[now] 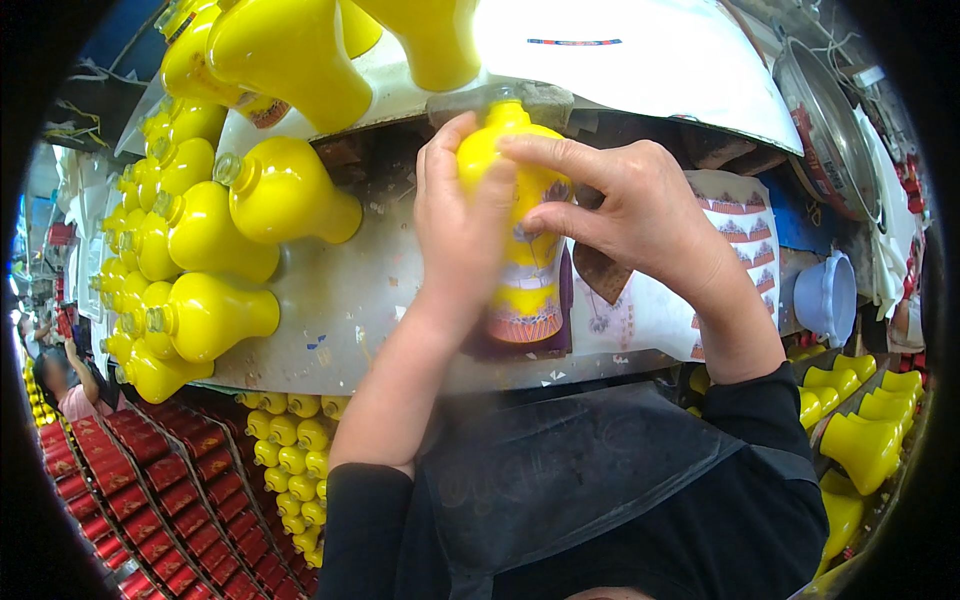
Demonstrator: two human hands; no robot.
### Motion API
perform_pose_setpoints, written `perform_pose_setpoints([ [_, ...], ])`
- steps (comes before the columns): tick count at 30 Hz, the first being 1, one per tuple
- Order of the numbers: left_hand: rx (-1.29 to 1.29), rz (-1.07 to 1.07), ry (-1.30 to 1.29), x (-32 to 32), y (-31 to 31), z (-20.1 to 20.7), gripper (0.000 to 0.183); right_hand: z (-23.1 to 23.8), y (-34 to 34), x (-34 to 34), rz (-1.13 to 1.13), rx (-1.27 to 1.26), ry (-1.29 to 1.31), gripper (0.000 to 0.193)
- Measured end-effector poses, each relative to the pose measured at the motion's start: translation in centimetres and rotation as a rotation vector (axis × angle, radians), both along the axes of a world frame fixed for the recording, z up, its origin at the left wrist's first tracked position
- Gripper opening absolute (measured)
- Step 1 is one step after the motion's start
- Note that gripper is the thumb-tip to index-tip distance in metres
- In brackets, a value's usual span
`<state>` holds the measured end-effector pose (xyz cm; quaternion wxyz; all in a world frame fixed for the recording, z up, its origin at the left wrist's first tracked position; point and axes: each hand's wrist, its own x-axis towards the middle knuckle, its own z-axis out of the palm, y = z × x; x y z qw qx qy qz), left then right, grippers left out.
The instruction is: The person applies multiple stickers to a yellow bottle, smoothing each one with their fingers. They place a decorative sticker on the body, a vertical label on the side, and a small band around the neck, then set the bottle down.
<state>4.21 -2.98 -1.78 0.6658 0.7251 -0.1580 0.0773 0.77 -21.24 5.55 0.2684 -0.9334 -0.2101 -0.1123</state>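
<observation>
In the middle of the bench a yellow vase-shaped bottle point(527, 292) rests on a dark purple pad point(563, 320), its clear glass neck away from me. Patterned decals show on its front, with a reddish band round the base. My left hand point(450, 215), partly blurred, wraps the bottle's left side with the thumb across its front. My right hand point(630, 195) lays index finger and thumb on the right side, over the decal. From under that palm a brown flat pointed piece point(602, 277), like a scraper, sticks out; it seems held by the curled fingers, which are hidden.
Several yellow bottles point(225, 315) stand along the left, others point(290, 65) at the upper left. Decal sheets point(740, 215) lie right of the bottle, near a pale blue bucket point(825, 298). Red boxes point(170, 490) fill the lower left; more yellow bottles point(865, 435) stand lower right.
</observation>
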Motion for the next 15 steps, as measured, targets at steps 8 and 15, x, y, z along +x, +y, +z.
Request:
perform_pose_setpoints([
  [8,-0.153,-0.058,0.107,-0.4,-0.1,0.5,0.050,-0.5,-0.4,-0.2,-0.008,-0.020,0.033,0.056],
  [15,-0.028,-0.099,-0.062,-0.9,0.8,-0.5,0.050,-0.5,-1.3,0.3,-0.165,0.293,0.162,0.041],
])
